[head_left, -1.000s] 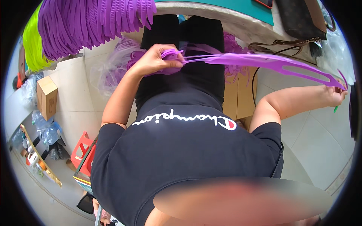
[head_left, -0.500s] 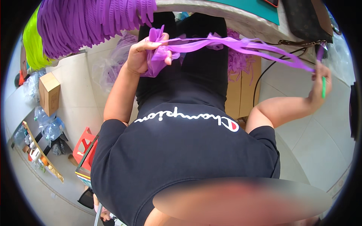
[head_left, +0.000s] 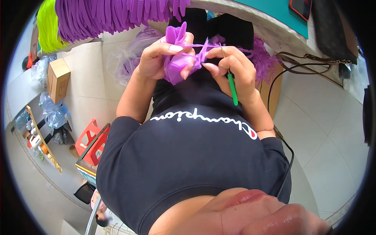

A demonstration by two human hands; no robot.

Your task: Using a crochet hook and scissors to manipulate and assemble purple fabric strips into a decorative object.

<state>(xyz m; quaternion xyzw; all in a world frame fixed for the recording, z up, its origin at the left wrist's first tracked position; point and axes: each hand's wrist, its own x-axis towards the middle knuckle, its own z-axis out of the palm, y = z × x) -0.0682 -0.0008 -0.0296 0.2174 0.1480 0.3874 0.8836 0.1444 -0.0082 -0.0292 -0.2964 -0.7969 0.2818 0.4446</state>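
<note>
My left hand (head_left: pixel 166 56) is closed round a bunched purple rubbery piece (head_left: pixel 179 66), with soft purple flaps sticking up above the fingers. Close on its right, my right hand (head_left: pixel 234 70) pinches the stretched purple strands coming off that piece. A slim green-handled tool with a thin metal shaft (head_left: pixel 232 89) is also held in the right hand, its handle pointing down past the fingers. Where the shaft's tip meets the strands is too small to make out. Both hands are raised in front of my lap.
Rows of purple strips (head_left: pixel 117 17) and lime-green strips (head_left: pixel 47 29) hang at the upper left. Clear plastic bags with purple scraps (head_left: pixel 133 58) lie beyond my left arm. A cardboard box (head_left: pixel 58 80), a red stool (head_left: pixel 92 143), a phone (head_left: pixel 300 8) and a bag strap (head_left: pixel 309 64) are around.
My right hand has come in from the far right to beside the left hand, so the long purple strands are no longer drawn out. The left hand keeps its hold.
</note>
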